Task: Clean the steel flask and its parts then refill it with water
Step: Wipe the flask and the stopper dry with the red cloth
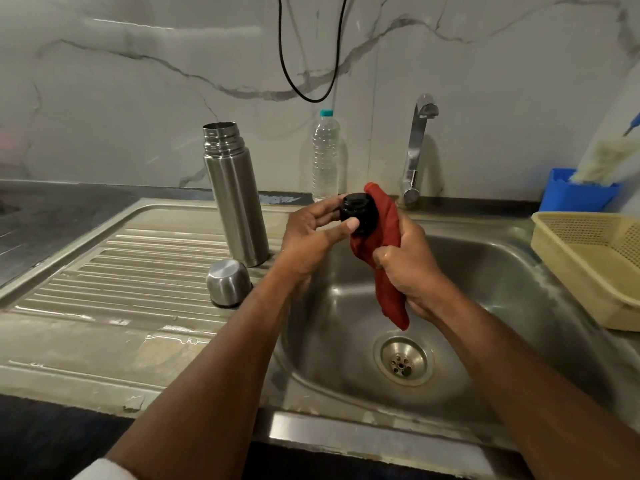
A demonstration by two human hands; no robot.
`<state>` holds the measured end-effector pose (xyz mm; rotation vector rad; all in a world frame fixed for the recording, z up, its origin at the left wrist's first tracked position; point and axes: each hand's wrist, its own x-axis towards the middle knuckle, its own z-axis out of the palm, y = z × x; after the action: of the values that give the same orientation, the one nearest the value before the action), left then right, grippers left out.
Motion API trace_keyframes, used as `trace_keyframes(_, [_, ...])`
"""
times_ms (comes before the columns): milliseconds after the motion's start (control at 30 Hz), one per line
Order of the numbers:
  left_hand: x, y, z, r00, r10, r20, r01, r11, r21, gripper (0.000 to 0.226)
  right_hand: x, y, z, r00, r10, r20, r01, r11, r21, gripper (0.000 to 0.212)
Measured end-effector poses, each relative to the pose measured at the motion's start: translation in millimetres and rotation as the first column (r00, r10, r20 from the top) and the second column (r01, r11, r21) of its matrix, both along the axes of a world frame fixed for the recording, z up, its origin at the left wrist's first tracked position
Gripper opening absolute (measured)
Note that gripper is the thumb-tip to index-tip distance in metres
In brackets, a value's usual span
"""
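Black stopper (356, 213) held over the sink bowl (485, 271), pinched in left hand (311, 233) fingers. Right hand (408, 265) grips a red cloth (388, 237) wrapped against the stopper's right side, tail hanging down. Steel flask (235, 195) upright, open-mouthed, on drainboard (138, 258) to the left; steel cup (229, 282) upside down just near of it. Plastic bottle (325, 157) and tap (417, 147) at far wall.
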<state>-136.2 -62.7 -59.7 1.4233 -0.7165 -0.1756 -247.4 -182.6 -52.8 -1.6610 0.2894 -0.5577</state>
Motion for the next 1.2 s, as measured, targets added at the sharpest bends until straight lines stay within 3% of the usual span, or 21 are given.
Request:
trace_keyframes(133, [-10,-7,2,0.987,-0.033,0.16,0.025,0.999,0.048,0.048,-3,-2,7,0.999,-0.006,0.035,0.0,0.984,0.179,0.098])
trace_keyframes(300, [-10,-9,-3,0.942,0.224,0.248,-0.241,0.97,0.037,0.043,-2,5,7,0.997,0.061,0.042,-0.07,0.958,0.279,0.095])
trace_keyframes(400, [-8,-7,-5,0.935,0.28,0.22,-0.288,0.958,0.006,0.041,-1,10,10,0.995,0.077,0.061,-0.094,0.924,0.371,0.091])
trace_keyframes(567, [-13,-3,-2,0.991,0.129,0.042,-0.125,0.988,-0.092,0.067,-1,12,17,0.987,0.066,0.148,-0.139,0.813,0.566,0.082])
trace_keyframes(667, [-21,-2,3,0.981,0.103,0.165,-0.105,0.994,0.002,0.06,-5,13,19,0.974,0.091,0.206,-0.204,0.747,0.632,0.09])
trace_keyframes(733, [-25,-2,5,0.971,0.13,0.199,-0.143,0.988,0.053,0.053,-6,14,19,0.973,0.084,0.214,-0.206,0.732,0.649,0.091])
trace_keyframes(800, [-27,0,7,0.934,0.252,0.255,-0.282,0.955,0.089,0.051,-7,15,21,0.978,0.055,0.2,-0.174,0.74,0.65,0.085])
trace_keyframes(933, [-32,5,5,0.874,0.419,0.248,-0.433,0.901,0.005,0.045,-9,13,27,0.991,0.022,0.134,-0.101,0.776,0.623,0.064])
trace_keyframes(1100, [-42,24,9,0.866,0.481,0.139,-0.485,0.874,-0.003,0.049,-20,9,23,0.976,0.214,0.036,-0.201,0.832,0.517,0.071])
trace_keyframes(1200, [-53,52,8,0.89,0.428,0.158,-0.431,0.902,-0.016,0.049,-18,8,16,0.971,0.238,0.022,-0.21,0.802,0.559,0.078])
